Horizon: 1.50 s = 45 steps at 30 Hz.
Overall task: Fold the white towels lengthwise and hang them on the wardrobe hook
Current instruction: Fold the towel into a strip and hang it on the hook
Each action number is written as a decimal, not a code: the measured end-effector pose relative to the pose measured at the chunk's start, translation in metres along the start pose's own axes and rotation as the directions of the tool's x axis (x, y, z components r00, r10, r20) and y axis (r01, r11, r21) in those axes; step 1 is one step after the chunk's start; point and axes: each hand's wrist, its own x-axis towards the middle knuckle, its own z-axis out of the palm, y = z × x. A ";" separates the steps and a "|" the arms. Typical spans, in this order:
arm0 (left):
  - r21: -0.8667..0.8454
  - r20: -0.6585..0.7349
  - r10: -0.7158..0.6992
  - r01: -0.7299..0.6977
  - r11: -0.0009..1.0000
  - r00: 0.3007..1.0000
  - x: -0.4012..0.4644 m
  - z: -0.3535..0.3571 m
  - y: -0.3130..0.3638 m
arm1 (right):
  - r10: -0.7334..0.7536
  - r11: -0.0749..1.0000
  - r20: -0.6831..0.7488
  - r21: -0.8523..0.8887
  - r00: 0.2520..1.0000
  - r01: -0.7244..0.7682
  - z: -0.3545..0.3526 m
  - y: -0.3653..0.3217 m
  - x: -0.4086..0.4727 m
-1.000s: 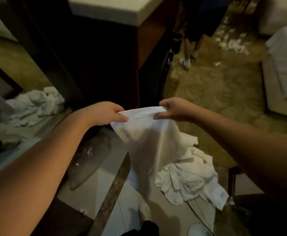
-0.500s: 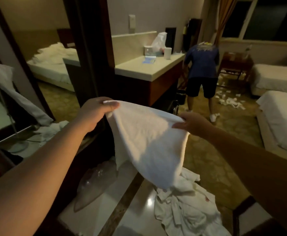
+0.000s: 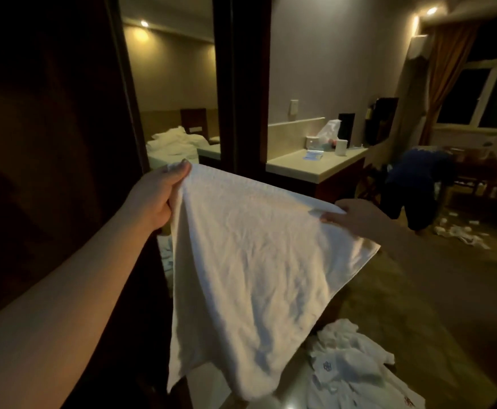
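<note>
A white towel hangs spread out in front of me at chest height. My left hand pinches its upper left corner, thumb on top. At the upper right corner my right hand grips the towel's edge. The cloth droops between and below both hands. Dark wardrobe panels fill the left side; no hook shows in this view. A heap of other white towels lies on the floor at lower right.
A mirror panel reflects a bed. Behind the towel stands a counter with a cup and tissue box. A person in blue bends over at the right, with scraps on the carpet nearby. A curtained window is at far right.
Both hands have raised the towel and moved apart, spreading it wider. My view has tilted up from the floor toward the room.
</note>
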 end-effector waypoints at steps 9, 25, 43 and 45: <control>0.017 -0.149 -0.053 0.056 0.998 0.987 -0.135 -0.166 0.061 | -0.055 0.995 0.010 0.085 0.998 0.054 0.066 -0.150 -0.079; -0.232 -0.460 -0.286 0.197 0.953 0.841 -0.340 -0.369 0.097 | -0.292 0.513 0.435 0.823 0.852 -0.244 0.168 -0.451 -0.296; 0.003 -0.355 -0.095 0.103 0.995 0.930 -0.448 -0.364 0.092 | -0.654 0.452 -0.198 0.671 0.730 0.588 0.194 -0.567 -0.436; -0.018 -0.310 -0.091 0.090 0.996 0.947 -0.450 -0.358 0.091 | -0.645 0.424 -0.281 0.643 0.711 0.639 0.193 -0.574 -0.439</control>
